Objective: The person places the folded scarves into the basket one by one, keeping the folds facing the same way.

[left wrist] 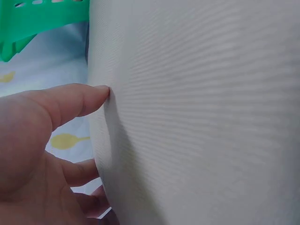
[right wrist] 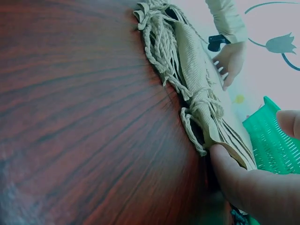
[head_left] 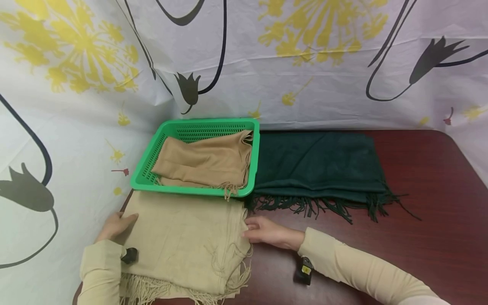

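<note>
A folded beige scarf [head_left: 179, 237] with a knotted fringe lies on the table in front of me in the head view. At its left edge my left hand [head_left: 116, 224] holds the cloth, thumb [left wrist: 89, 96] on top, other fingers at the underside. My right hand [head_left: 268, 231] is at the scarf's right folded edge. In the right wrist view one finger [right wrist: 225, 161] touches the lower layers of the fold, while the thumb [right wrist: 289, 123] stands apart above the cloth. Part of the fingers is hidden by the scarf.
A green basket [head_left: 194, 192] with a tan scarf [head_left: 202, 156] inside stands just behind the beige one. Right of the basket lies a dark green fringed scarf [head_left: 316, 165]. The table [head_left: 427, 190] is dark red wood, backed by a patterned white cloth [head_left: 236, 84].
</note>
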Demonstrator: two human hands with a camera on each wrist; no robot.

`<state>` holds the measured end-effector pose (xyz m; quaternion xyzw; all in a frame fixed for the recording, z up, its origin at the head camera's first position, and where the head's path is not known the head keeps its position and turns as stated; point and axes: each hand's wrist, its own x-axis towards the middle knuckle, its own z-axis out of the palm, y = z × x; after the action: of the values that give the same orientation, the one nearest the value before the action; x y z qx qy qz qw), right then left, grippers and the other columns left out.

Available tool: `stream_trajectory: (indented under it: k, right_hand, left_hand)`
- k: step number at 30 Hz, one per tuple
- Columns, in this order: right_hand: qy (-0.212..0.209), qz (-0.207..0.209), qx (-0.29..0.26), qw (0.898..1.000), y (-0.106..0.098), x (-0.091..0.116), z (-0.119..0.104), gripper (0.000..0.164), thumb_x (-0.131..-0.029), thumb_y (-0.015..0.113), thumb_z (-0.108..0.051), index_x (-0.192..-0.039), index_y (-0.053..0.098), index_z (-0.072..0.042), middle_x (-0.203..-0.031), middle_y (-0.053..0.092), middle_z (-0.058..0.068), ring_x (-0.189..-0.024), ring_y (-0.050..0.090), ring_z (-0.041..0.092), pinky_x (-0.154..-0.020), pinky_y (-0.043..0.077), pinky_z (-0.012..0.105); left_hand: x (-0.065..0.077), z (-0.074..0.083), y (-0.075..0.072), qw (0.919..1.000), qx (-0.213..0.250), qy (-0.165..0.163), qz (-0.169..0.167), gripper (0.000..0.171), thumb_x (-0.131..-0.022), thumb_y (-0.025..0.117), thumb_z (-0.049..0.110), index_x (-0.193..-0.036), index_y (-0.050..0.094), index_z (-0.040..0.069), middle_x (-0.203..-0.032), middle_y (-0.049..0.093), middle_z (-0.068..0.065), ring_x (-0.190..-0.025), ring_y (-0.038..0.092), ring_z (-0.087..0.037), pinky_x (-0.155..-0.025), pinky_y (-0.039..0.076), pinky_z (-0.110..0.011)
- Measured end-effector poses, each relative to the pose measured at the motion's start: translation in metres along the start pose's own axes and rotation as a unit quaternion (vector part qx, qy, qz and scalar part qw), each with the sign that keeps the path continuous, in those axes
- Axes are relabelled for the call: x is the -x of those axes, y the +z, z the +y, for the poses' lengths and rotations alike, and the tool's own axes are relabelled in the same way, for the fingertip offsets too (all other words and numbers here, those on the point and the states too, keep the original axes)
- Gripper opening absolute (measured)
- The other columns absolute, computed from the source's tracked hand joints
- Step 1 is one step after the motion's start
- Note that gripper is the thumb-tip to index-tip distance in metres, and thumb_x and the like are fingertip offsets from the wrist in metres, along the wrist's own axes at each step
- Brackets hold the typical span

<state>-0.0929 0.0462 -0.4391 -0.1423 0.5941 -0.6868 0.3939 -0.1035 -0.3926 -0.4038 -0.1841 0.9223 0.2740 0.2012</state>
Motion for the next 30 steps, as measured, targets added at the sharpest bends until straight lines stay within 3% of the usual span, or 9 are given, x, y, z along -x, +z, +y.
stream_trajectory:
  k: [4,11,18,25,30]
  right_hand:
    - [0.003,0.002,-0.014,1.000,0.000,-0.001,0.001,0.051,-0.087,0.052,-0.005,-0.126,0.030,0.019,-0.116,0.051,0.026,-0.102,0.053,0.026,-0.085,0.044,0.037]
    - [-0.017,0.016,0.055,0.998,0.004,0.000,-0.003,0.057,-0.086,0.054,-0.009,-0.126,0.026,0.022,-0.116,0.049,0.028,-0.104,0.052,0.026,-0.086,0.043,0.032]
    - [-0.028,0.003,0.076,0.997,0.007,-0.002,-0.003,0.054,-0.087,0.052,-0.007,-0.126,0.028,0.020,-0.115,0.051,0.028,-0.104,0.052,0.027,-0.084,0.044,0.031]
    - [-0.001,0.001,0.029,1.000,0.010,-0.003,-0.001,0.058,-0.088,0.051,-0.006,-0.129,0.019,0.021,-0.117,0.048,0.029,-0.101,0.054,0.029,-0.081,0.046,0.036]
    - [0.010,-0.013,-0.023,1.000,0.011,-0.006,0.001,0.038,-0.088,0.050,-0.004,-0.119,0.038,0.017,-0.105,0.057,0.024,-0.088,0.060,0.028,-0.073,0.050,0.037]
  left_hand:
    - [0.000,-0.002,-0.002,0.9999,0.008,0.005,-0.007,0.066,-0.091,0.039,0.035,-0.114,0.031,-0.026,-0.102,0.045,-0.040,-0.095,0.047,-0.047,-0.082,0.039,-0.052]
    - [0.003,0.001,-0.001,0.9991,-0.028,0.030,0.015,0.053,-0.090,0.041,0.023,-0.106,0.038,-0.027,-0.092,0.050,-0.036,-0.085,0.052,-0.042,-0.074,0.043,-0.048]
    - [0.006,0.004,0.000,0.9990,-0.026,0.030,0.021,0.049,-0.090,0.041,0.020,-0.105,0.039,-0.027,-0.086,0.051,-0.031,-0.079,0.053,-0.035,-0.069,0.044,-0.044]
    - [0.006,0.004,0.002,0.9989,-0.021,0.027,0.032,0.048,-0.089,0.043,0.019,-0.105,0.039,-0.026,-0.087,0.051,-0.032,-0.078,0.053,-0.035,-0.067,0.045,-0.043]
    - [0.005,0.005,0.004,0.9985,-0.024,0.027,0.042,0.046,-0.089,0.043,0.017,-0.105,0.039,-0.026,-0.089,0.050,-0.034,-0.079,0.052,-0.037,-0.068,0.044,-0.044]
